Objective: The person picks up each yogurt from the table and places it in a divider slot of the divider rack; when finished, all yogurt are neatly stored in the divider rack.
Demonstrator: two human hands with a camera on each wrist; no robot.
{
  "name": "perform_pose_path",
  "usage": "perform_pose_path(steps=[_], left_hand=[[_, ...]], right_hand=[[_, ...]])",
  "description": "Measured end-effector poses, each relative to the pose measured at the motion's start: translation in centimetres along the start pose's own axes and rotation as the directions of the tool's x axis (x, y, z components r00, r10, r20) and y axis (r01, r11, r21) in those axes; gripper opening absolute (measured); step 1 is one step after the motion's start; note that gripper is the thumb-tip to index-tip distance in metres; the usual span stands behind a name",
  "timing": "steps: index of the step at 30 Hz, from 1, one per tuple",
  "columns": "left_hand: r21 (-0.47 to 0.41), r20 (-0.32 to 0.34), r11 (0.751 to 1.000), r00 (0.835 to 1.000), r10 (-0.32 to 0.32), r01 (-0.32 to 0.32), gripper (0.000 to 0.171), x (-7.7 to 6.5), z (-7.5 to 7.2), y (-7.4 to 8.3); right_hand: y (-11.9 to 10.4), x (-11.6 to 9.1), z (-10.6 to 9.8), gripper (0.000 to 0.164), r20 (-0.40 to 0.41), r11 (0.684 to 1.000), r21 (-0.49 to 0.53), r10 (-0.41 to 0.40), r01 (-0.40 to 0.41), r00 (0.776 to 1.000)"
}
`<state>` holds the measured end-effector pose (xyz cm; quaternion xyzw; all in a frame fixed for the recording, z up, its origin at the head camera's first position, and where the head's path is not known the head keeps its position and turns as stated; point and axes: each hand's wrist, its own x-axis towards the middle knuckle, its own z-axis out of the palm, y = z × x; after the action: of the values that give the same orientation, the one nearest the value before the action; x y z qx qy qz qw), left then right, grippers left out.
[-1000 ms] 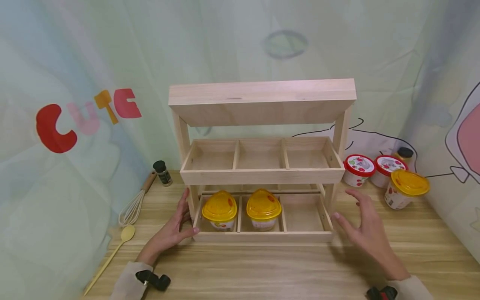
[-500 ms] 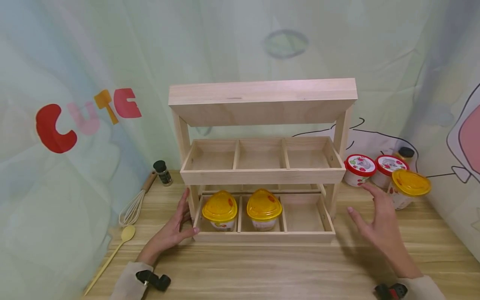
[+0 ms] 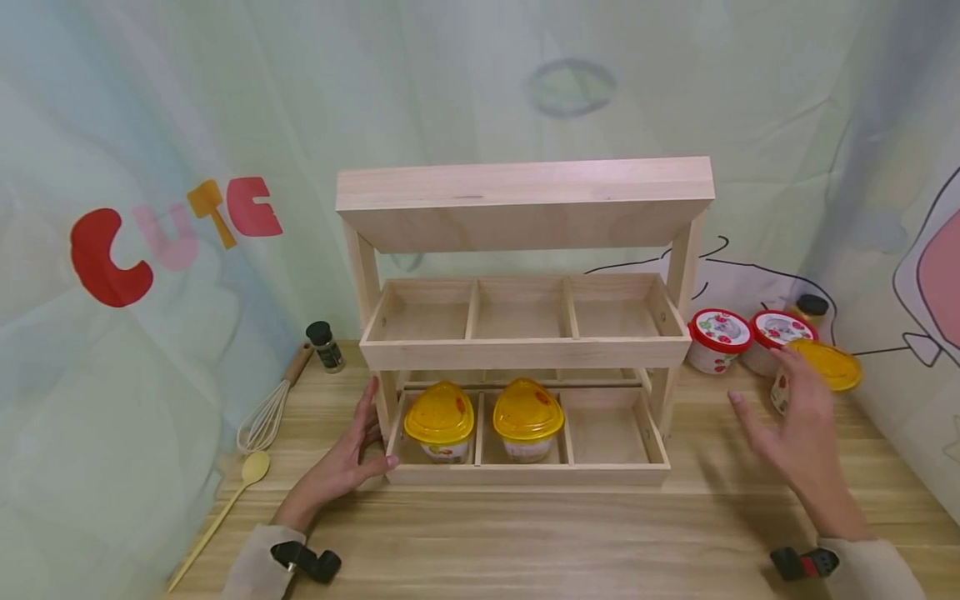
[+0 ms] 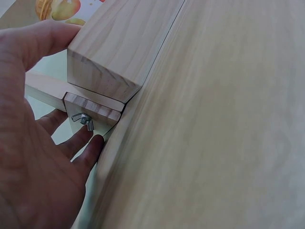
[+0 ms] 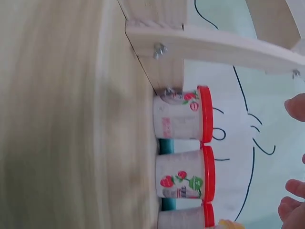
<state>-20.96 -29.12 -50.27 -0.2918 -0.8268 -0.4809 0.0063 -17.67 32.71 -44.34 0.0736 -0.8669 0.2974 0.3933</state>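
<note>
A two-tier wooden rack point(image 3: 525, 354) stands in the middle of the head view, each tray split into three compartments. Two cups with domed yellow lids, a left one point(image 3: 440, 417) and a middle one point(image 3: 527, 414), sit in the lower tray. My left hand point(image 3: 343, 460) holds the rack's lower left end, thumb at the tray's front corner and fingers beside the leg with the wing nut point(image 4: 84, 119). To the right, my right hand point(image 3: 802, 429) is open, fingers overlapping another yellow-lidded cup point(image 3: 838, 365) in the head view. Only parts of its fingers show in the right wrist view.
Behind the right hand stand two white cups with red lids, one point(image 3: 718, 337) beside the rack and one point(image 3: 782, 329) farther right. A black-capped jar point(image 3: 812, 307) is behind them. At left lie a whisk point(image 3: 264, 417) and yellow spoon point(image 3: 255, 467), near a spice bottle point(image 3: 325, 346).
My right hand has moved away from the rack's lower right end, rightward to the yellow-lidded cup. The left hand has stayed in place on the rack.
</note>
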Motion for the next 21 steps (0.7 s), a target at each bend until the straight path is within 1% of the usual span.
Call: perform_pose_path(steps=[2,5,11,15,19,21], left_hand=[[0.002,-0.001,1.000,1.000,-0.001,0.001,0.123,0.0,0.0,0.0],[0.006,-0.001,1.000,1.000,-0.002,0.002,0.123,0.0,-0.1,0.1],[0.017,0.000,1.000,1.000,-0.014,0.014,0.123,0.0,-0.1,0.2],[0.008,-0.004,1.000,1.000,-0.002,0.002,0.122,0.0,-0.1,0.1],[-0.008,0.000,1.000,1.000,0.006,-0.006,0.122,0.0,0.0,0.0],[-0.010,0.002,1.000,1.000,0.005,-0.005,0.122,0.0,0.0,0.0]], right_hand=[[0.2,0.2,-0.3,0.079,0.017,1.000,-0.009,0.027,-0.026,1.000],[0.5,0.5,-0.6,0.080,0.035,0.999,-0.026,0.046,-0.045,0.998],[1.4,0.9,-0.8,0.081,0.048,0.998,-0.059,0.030,-0.027,0.998],[2.5,1.3,-0.9,0.082,0.059,0.997,-0.077,0.012,-0.008,0.998],[3.6,1.5,-1.5,0.083,0.095,0.992,-0.121,0.033,-0.021,0.995],[4.1,1.5,-1.8,0.083,0.123,0.988,-0.145,0.062,-0.044,0.991]])
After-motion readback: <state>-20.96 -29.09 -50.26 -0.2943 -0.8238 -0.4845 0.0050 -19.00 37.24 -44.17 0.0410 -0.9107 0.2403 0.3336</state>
